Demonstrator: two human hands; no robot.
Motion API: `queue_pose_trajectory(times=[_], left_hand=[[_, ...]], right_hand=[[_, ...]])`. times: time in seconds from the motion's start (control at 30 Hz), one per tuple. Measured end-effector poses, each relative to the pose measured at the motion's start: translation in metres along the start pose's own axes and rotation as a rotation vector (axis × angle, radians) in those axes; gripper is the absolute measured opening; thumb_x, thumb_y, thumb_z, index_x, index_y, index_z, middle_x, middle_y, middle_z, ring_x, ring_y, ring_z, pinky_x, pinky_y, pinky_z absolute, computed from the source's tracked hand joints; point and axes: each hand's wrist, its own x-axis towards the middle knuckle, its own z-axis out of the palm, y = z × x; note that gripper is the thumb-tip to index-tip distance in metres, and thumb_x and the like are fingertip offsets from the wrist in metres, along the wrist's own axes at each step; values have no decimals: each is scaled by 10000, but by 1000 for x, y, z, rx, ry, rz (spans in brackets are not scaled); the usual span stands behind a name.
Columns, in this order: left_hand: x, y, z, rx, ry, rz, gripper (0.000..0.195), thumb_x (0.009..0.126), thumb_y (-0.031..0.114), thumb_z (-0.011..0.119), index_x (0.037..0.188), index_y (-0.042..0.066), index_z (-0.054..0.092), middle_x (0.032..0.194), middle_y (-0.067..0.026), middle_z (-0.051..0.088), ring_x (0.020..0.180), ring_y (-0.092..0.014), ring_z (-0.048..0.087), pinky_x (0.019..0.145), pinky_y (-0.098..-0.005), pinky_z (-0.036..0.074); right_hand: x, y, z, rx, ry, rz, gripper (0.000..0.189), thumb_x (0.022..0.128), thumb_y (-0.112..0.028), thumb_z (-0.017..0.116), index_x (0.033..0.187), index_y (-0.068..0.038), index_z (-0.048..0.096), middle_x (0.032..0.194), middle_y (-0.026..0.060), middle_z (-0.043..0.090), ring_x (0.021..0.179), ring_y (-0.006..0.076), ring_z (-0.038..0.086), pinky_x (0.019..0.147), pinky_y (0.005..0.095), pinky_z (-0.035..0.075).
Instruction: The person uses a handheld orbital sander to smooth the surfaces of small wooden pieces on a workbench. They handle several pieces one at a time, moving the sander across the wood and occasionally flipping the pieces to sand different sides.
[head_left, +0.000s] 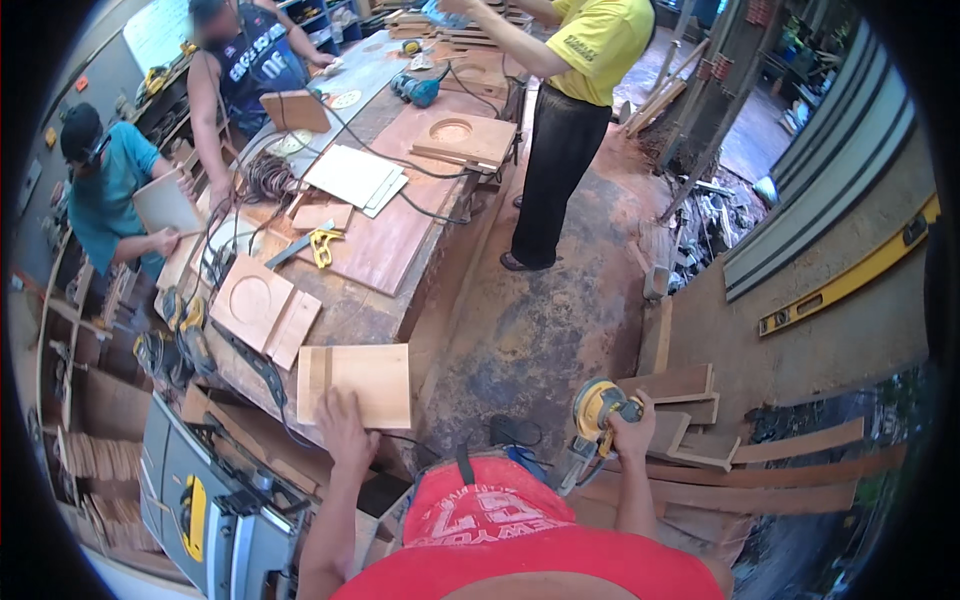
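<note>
My left hand (347, 426) lies over the near edge of a flat wooden panel (379, 379), its fingers on the top face. The panel has a darker strip along its left side and rests at the table's near corner, overhanging the edge. Out to the right, my right hand (632, 427) grips a yellow and black random orbital sander (595, 405) by its body, away from the table, its pad side facing left. Just beyond the panel lies a grooved wooden board (255, 300) with a round recess.
A workbench (352, 307) carries a try square (319, 244), white sheets (356, 176), a teal sander (415, 88) and tangled cords. Sanders (180, 330) crowd its left edge. Three people stand around it. Wood offcuts (690, 427) and a spirit level (847, 266) are at right; a table saw (202, 510) is at left.
</note>
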Motion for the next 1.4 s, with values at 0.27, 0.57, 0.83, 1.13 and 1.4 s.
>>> queue_pose_trajectory(times=[0.27, 0.57, 0.83, 1.13, 1.4], left_hand=[[26, 15, -75, -111, 227, 95, 482, 704, 22, 736, 1181, 94, 713, 1185, -133, 721, 1205, -378, 631, 1160, -606, 378], [166, 14, -162, -884, 235, -327, 452, 1037, 220, 709, 1369, -65, 598, 1190, -152, 756, 1073, -221, 704, 969, -355, 548], [231, 7, -111, -826, 158, -176, 438, 1015, 184, 680, 1398, -9, 595, 1253, -235, 732, 1152, -336, 719, 1002, -437, 550], [270, -32, -42, -760, -79, -62, 438, 970, 166, 702, 1333, -63, 620, 1201, -314, 720, 1150, -454, 703, 994, -502, 539], [298, -51, 47, -1263, -227, -396, 415, 1024, 110, 646, 1384, -90, 592, 1273, -248, 717, 1190, -316, 694, 1019, -429, 546]], right_hand=[[53, -11, -6, 52, -91, -73, 790, 649, -171, 820, 1397, -25, 613, 1329, 185, 617, 1243, 337, 604, 1100, 431, 471], [44, 6, -2, 112, -58, -36, 730, 668, -91, 793, 1365, 5, 596, 1205, 128, 638, 1064, 247, 635, 989, 366, 515], [27, 1, -12, -17, 74, 32, 755, 645, -133, 819, 1360, -17, 607, 1277, 188, 619, 1201, 340, 609, 1082, 440, 479], [-2, -56, 19, -150, 135, -29, 775, 627, -154, 850, 1347, -21, 594, 1284, 188, 597, 1202, 360, 603, 1081, 450, 481], [-11, -95, 46, -217, 83, -67, 824, 620, -211, 908, 1353, -18, 587, 1279, 178, 586, 1202, 343, 600, 1061, 443, 495]])
